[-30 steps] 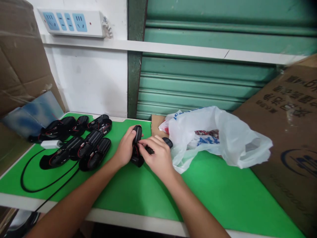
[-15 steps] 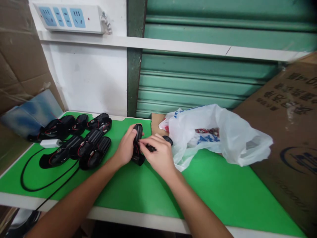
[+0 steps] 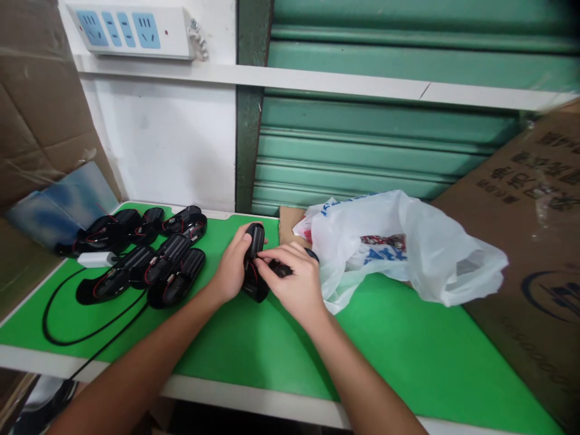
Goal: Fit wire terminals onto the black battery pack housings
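Head view: left hand point(image 3: 232, 269) grips a black device point(image 3: 257, 240) over the green counter point(image 3: 408, 338); right hand point(image 3: 295, 281) pinches at its side, on what I cannot tell; keep the device steady, sparing its red wire point(image 3: 255, 273).

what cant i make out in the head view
Not clear in the head view:
black device: partly hidden by the left hand
dark item at the right hand: partly covered by that hand
plastic bag: contents mostly hidden by its folds
right cardboard box: cut off by the picture's edge
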Motion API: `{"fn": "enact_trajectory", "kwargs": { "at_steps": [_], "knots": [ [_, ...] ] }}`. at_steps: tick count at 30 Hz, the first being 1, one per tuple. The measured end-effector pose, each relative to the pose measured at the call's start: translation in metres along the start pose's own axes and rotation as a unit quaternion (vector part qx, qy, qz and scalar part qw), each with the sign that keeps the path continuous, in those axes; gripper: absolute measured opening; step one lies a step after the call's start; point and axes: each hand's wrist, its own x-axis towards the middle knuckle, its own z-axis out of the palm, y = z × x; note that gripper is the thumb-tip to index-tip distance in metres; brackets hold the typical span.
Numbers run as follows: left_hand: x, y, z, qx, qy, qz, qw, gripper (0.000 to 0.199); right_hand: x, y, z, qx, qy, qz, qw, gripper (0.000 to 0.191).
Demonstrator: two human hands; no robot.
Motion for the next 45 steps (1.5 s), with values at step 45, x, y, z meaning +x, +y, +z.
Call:
{"fn": "enact_trajectory", "kwargs": {
  "at_steps": [45],
  "knots": [
    [-0.006,0.000,0.001,0.179,-0.007,0.016,0.984,0.044,-0.007,-0.004,-0.007,-0.210,-0.120,-0.107,0.964,0.021]
  ]
}}
